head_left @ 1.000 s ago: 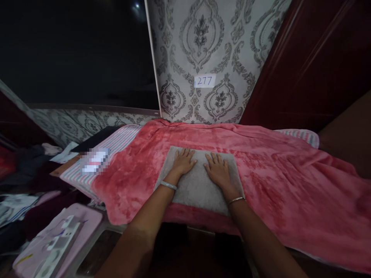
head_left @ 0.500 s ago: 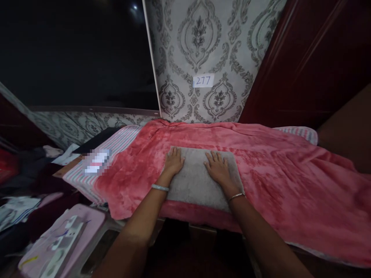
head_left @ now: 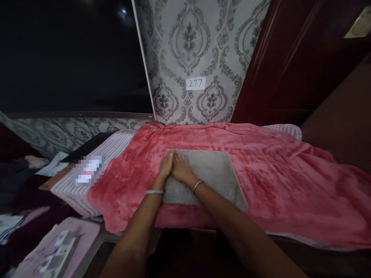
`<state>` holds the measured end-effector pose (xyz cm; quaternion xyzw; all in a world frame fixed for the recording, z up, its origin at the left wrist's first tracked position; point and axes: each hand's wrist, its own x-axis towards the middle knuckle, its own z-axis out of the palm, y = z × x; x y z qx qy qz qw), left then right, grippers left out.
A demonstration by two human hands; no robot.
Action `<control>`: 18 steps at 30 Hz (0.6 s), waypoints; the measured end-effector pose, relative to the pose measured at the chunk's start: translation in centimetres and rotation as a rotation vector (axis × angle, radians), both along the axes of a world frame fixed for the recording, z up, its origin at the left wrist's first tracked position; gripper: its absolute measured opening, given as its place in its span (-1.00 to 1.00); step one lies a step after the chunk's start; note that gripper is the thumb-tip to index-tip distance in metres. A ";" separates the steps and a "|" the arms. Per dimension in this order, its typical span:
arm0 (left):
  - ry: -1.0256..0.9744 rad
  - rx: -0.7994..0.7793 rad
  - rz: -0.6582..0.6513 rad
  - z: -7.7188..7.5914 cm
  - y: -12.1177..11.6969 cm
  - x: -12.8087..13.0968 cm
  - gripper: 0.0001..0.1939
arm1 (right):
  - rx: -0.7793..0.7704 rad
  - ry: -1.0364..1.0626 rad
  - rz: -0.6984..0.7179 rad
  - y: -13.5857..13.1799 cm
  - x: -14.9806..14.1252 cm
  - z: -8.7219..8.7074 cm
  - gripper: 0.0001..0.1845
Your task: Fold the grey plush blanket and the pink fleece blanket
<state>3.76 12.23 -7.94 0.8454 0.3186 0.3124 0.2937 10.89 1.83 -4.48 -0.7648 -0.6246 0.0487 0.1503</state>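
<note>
A grey plush cloth (head_left: 214,181) lies flat on a pink-red plush blanket (head_left: 278,181) spread over a table. Resting on the cloth's left edge is my left hand (head_left: 166,165), its fingers stretched toward the far corner and a pale bangle on the wrist. Right beside it my right hand (head_left: 182,169) lies flat on the cloth, fingers extended, with a thin bracelet on that wrist. The two hands touch or nearly touch near the cloth's upper left corner. Neither holds anything that I can see.
A striped cloth (head_left: 72,197) shows under the blanket at left, bearing a blurred-out item (head_left: 88,170). Behind are a large dark screen (head_left: 69,58) and a wall paper marked 277 (head_left: 195,83). A pink stool-like surface (head_left: 87,235) carries a white power strip (head_left: 59,256) at lower left.
My right hand has moved left across the grey cloth, from its right part to beside my left hand. My left hand stays at the left edge. The view has shifted slightly.
</note>
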 end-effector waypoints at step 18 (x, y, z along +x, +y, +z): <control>0.053 0.130 0.074 0.2 -0.5 0.2 -0.59 | 0.129 0.246 -0.494 -17.7 18.3 -6.2 -0.29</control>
